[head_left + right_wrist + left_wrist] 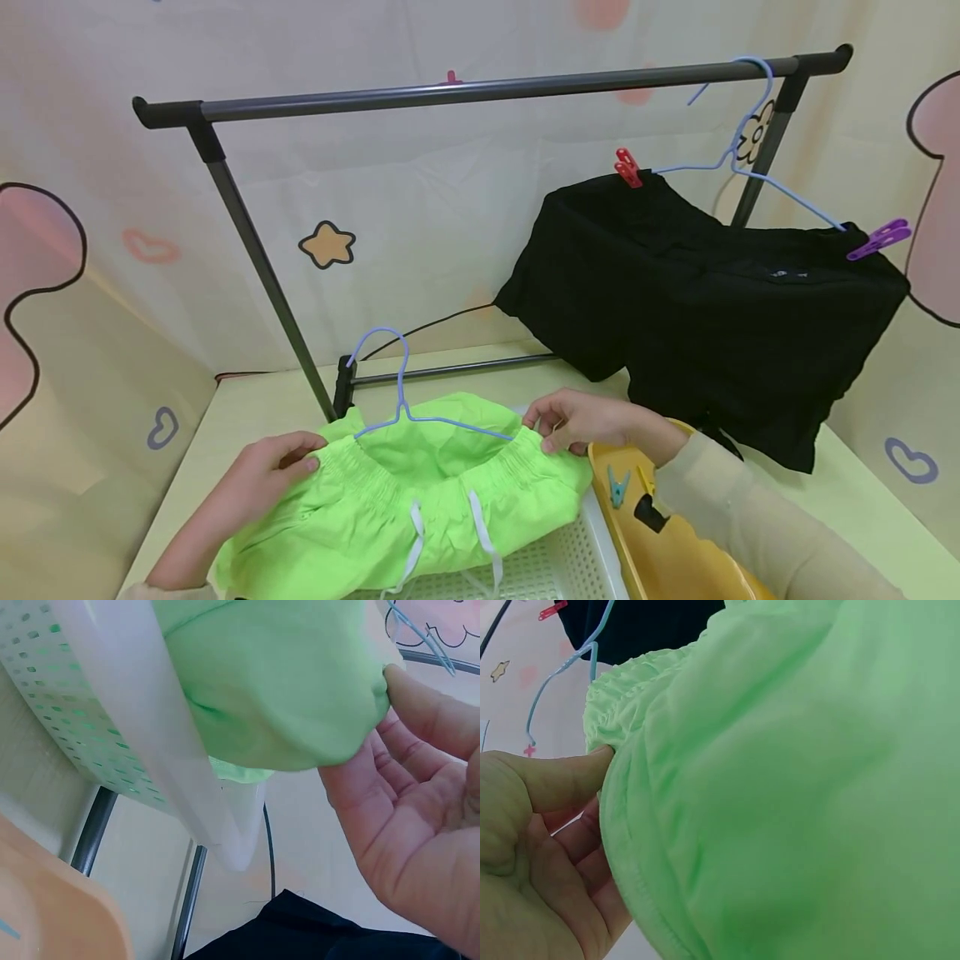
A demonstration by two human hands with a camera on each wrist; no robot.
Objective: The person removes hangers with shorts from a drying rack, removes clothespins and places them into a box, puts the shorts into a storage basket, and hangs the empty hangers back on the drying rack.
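Observation:
Bright green shorts (pixel 450 500) with white drawstrings spread above a white perforated basket (pixel 558 560). A light-blue hanger (pixel 402 408) has its lower arms inside the elastic waistband, hook upward. My left hand (pixel 258 482) pinches the waistband's left side, and in the left wrist view its thumb presses the gathered edge. At the other end of the waistband my right hand (pixel 581 421) pinches the fabric near the hanger's right tip. In the right wrist view the shorts' cloth (pixel 277 682) hangs beside the basket rim, with thumb and fingers holding its edge.
Black shorts (pixel 720 308) hang from the dark rack (pixel 495 86) on another blue hanger (pixel 731 150), held by a red clothespin (pixel 627 167) and a purple clothespin (pixel 879 239). A yellow tray (pixel 667 550) with a few clothespins (pixel 618 487) stands right of the basket, under my right forearm.

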